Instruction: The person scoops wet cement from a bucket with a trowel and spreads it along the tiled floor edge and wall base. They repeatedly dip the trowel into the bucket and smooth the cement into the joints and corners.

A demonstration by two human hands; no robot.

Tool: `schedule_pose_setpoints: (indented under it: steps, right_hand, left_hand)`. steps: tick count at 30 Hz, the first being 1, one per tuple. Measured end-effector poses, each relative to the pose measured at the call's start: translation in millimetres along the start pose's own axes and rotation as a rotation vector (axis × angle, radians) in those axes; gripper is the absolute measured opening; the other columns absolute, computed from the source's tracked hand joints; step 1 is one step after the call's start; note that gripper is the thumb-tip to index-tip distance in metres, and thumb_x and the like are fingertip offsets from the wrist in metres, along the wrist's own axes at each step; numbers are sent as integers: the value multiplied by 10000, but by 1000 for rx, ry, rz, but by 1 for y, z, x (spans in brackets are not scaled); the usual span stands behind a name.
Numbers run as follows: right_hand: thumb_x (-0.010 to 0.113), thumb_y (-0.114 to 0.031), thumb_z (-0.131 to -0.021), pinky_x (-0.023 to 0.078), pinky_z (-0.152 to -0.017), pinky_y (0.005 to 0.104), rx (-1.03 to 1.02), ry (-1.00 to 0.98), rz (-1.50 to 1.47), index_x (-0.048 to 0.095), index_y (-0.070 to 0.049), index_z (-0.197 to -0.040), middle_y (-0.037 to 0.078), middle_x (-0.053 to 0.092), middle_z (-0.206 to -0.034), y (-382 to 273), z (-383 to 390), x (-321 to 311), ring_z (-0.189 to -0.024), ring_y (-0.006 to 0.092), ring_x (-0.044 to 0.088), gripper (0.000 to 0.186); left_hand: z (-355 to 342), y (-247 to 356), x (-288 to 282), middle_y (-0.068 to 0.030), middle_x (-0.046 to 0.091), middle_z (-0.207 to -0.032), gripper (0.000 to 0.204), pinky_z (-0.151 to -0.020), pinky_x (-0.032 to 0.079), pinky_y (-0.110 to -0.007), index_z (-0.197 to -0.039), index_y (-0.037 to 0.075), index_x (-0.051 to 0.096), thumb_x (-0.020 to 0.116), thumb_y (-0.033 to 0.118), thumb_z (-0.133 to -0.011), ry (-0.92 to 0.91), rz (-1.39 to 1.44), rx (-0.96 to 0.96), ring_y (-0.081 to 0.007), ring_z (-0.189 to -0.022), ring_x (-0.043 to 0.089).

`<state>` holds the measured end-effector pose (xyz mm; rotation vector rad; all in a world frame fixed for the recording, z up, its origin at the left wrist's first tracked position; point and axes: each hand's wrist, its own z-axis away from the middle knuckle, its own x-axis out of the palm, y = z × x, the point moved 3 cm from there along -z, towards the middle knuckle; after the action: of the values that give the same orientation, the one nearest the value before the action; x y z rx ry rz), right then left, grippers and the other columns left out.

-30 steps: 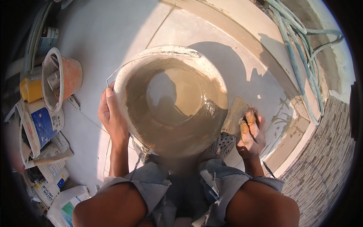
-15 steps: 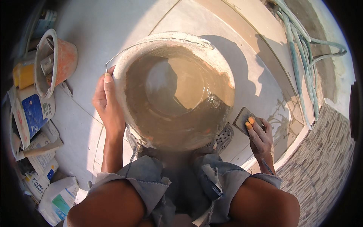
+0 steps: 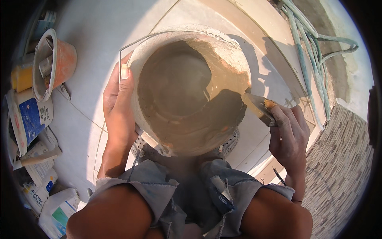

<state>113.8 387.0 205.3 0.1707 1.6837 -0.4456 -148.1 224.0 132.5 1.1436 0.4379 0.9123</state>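
Through the head view I have the mixing bucket (image 3: pixel 232 47) in front of the person's knees, above the perforated clogs (image 3: pixel 230 144), with wet grey-brown slurry (image 3: pixel 175 79) coating its inside.

The left hand (image 3: pixel 118 95) is closed on the bucket's left rim, thumb up beside the wire handle (image 3: pixel 136 42); I can't make out how the hidden fingers sit behind the wall.

The right hand (image 3: pixel 292 133) pinches a flat rectangular scraper (image 3: pixel 258 109) between thumb and fingers, its far end smeared and overlapping the bucket's right rim in my view. I can't tell whether the two actually touch.

Off to my left, an orange bucket (image 3: pixel 65 63) leans with some items inside, near a yellow container (image 3: pixel 22 77), a blue-and-white tub (image 3: pixel 32 115) and a wooden stick (image 3: pixel 39 158). Below them I see a white bag-like container (image 3: pixel 59 211) with a green patch. To my right, a coiled green hose (image 3: pixel 308 59) lies beyond the pale floor tiles (image 3: pixel 85 103), above a strip-patterned mosaic surface (image 3: pixel 338 167).
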Motion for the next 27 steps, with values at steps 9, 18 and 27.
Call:
schedule_pose_setpoints:
  steps: [9,18,27]
  right_hand:
    - [653,43,-859,483,-617,425,164,-292,-288,637,57,-1162,157,643,-890,-21,14,-6,-740,318,605,304]
    - [691,-82,-952,515,-675,387,588,-445,-873,618,45,-1112,143,669,-901,-16,18,8,-790,268,672,218]
    - [669,12,-971,574,-769,323,579,379,-614,498,37,-1352,181,715,-1186,45,118,41,-943,249,698,419]
  left_hand:
    - [9,1,30,-93,625,-1383,498,-1126,393,-312,-1500,-41,512,510,283,-1122,37,180,32,-159,-1294,547]
    - [10,-3,25,-75,628,-1342,495,-1116,381,-296,-1493,-40,520,516,286,-1120,72,31,34,-147,-1283,533]
    - [-11,-20,-21,-122,609,-1381,480,-1077,476,-357,-1479,-1,516,452,311,-1119,57,81,-59,-222,-1252,600]
